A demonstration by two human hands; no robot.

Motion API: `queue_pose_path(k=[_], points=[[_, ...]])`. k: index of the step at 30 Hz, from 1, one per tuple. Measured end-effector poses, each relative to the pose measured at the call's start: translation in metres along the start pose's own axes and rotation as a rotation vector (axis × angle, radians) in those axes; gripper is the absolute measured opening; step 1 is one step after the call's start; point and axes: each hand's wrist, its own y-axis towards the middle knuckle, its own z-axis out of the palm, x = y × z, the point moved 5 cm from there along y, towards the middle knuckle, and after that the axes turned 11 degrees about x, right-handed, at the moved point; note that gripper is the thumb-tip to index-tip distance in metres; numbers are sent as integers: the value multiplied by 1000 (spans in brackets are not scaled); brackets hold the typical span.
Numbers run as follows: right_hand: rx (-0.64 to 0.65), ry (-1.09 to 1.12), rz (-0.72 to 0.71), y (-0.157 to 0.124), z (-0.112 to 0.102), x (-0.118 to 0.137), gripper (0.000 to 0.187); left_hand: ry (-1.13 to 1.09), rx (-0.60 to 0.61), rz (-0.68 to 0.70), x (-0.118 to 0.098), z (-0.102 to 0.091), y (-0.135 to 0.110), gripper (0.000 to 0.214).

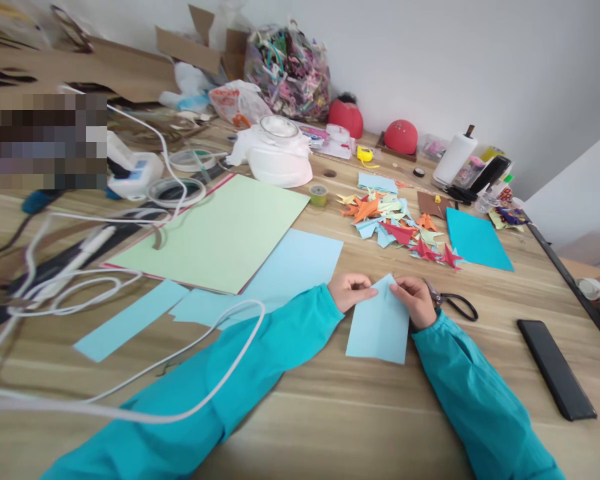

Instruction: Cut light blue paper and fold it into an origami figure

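Observation:
A light blue paper sheet [379, 327] lies on the wooden table [330, 413] in front of me, its far end folded to a point. My left hand [349, 291] pinches the left side of that point. My right hand [416, 300] presses the right side of it with bent fingers. Both arms wear teal sleeves. Black-handled scissors [455, 303] lie just right of my right hand.
A heap of folded paper figures [397, 227] sits beyond the hands. A teal sheet [475, 240], a large green sheet [215, 233] and pale blue sheets [290, 267] lie around. A black phone [555, 369] rests at right. White cables [105, 293] loop at left.

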Motion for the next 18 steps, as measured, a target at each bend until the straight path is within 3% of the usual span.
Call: queue_pose_path(k=[4,8,12,16,18], points=[[-116,20,-21,-1,-7,-5,36,-65,-131,-16,-7,-12,-1,38],[-254,-56,-86,-4,-13,-3,34,-54,-152,11,-9,-12,-2,36],[-285,-208,-128,-5,-13,-1,33,35,-218,59,-5,-13,-3,25],[-239,-445,-137,-2,-11,-4,31,433,-354,311,-17,-18,-11,18],[-201,-611,-140,-1,-7,-5,27,706,-319,450,-23,-12,-14,15]])
